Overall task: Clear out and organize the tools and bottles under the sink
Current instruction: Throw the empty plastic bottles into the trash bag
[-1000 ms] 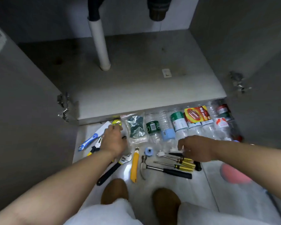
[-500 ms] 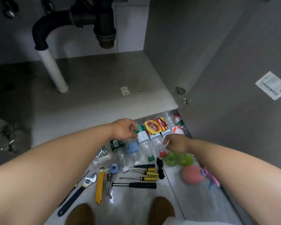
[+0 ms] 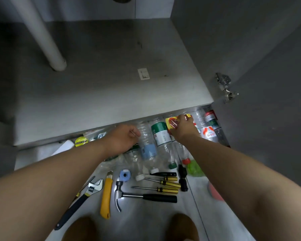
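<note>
At the front lip of the sink cabinet, the left hand (image 3: 123, 138) has its fingers curled tight against the side of a clear ribbed plastic bottle with a pale blue label (image 3: 147, 145); whether they close round it cannot be told. The right hand (image 3: 182, 129) grips a flat yellow-and-red packet (image 3: 170, 124), fingers bent over its far edge.

Both items belong to a row of bottles lying on their sides on the tiles, bases towards the cabinet. Between the hands lies a clear bottle with a green-and-white label (image 3: 161, 136). A bottle with a red-and-white label (image 3: 209, 134) lies right of the packet. What the bottles contain cannot be told.

Nearer the person lie yellow-and-black screwdrivers (image 3: 163, 183), a black-handled steel claw hammer (image 3: 146, 197), a long yellow utility knife (image 3: 106, 197) and a black-handled adjustable wrench (image 3: 80, 202). A round yellow tape roll (image 3: 81, 141) sits just beside the lip, left of the left hand.

Inside, the matt grey cabinet floor (image 3: 94, 101) carries a small white rectangular tag (image 3: 143, 73), and a white round drain pipe (image 3: 47, 40) meets it. A metal hinge (image 3: 224, 84) joins the grey door (image 3: 268, 136) at right. The pale glossy floor tiles (image 3: 146, 223) reflect light.
</note>
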The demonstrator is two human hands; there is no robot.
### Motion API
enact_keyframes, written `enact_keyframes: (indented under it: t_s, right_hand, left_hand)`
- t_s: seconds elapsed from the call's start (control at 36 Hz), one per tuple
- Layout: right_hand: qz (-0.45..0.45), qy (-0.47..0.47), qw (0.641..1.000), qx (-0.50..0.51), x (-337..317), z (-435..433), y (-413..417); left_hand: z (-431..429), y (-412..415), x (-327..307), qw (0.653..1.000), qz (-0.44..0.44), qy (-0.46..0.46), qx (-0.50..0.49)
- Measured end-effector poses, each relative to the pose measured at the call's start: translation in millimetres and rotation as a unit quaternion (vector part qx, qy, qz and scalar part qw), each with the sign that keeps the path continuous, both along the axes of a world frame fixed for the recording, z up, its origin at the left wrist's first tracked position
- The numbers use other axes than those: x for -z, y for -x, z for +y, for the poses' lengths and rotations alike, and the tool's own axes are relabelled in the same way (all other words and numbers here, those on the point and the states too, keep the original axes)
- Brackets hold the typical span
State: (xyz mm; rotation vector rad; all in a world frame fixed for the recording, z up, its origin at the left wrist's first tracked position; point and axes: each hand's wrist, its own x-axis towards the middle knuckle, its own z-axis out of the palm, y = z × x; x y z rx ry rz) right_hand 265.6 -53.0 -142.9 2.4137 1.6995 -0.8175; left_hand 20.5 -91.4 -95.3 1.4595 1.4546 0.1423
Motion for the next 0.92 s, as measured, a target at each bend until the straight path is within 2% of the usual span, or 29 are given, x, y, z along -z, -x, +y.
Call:
enact_keyframes:
  t_s: [0.14, 0.22, 0.28, 0.36, 0.42, 0.56, 0.67, 0.78, 0.86, 0.92]
  right_hand:
    - [-0.036, -0.016, 0.999, -0.015, 2, -6, 2]
    - [-0.016, -0.022, 0.999, -0.041, -9, -12, 5]
    - [0.03, -0.039, 0.997, -0.058, -20, -15, 5]
    - [0.158, -0.063, 0.984, -0.054, -45, -21, 10]
    - [0.218, -0.081, 0.971, -0.055, -63, -27, 17]
    - [0.283, -0.127, 0.947, -0.083, -91, -41, 38]
    - [0.295, -0.155, 0.939, -0.079, -100, -45, 51]
    - [0.314, -0.148, 0.933, -0.099, -99, -46, 76]
    - [0.327, -0.148, 0.928, -0.102, -94, -46, 94]
    - [0.308, -0.136, 0.937, -0.096, -85, -45, 100]
  left_hand:
    - [0, 7, -2, 1.0, -0.007, 0.004, 0.015]
    - [1, 10, -5, 1.0, -0.012, 0.012, 0.013]
    - [2, 11, -7, 0.999, -0.024, 0.022, -0.008]
    - [3, 10, -13, 0.995, -0.056, 0.058, -0.061]
    - [4, 7, -21, 0.983, -0.112, 0.106, -0.104]
    - [3, 8, -44, 0.937, -0.258, 0.203, -0.122]
    - [6, 21, -58, 0.914, -0.321, 0.179, -0.171]
    - [5, 39, -60, 0.922, -0.316, 0.154, -0.163]
    - [4, 50, -53, 0.925, -0.295, 0.12, -0.206]
    - [5, 59, -47, 0.93, -0.264, 0.087, -0.242]
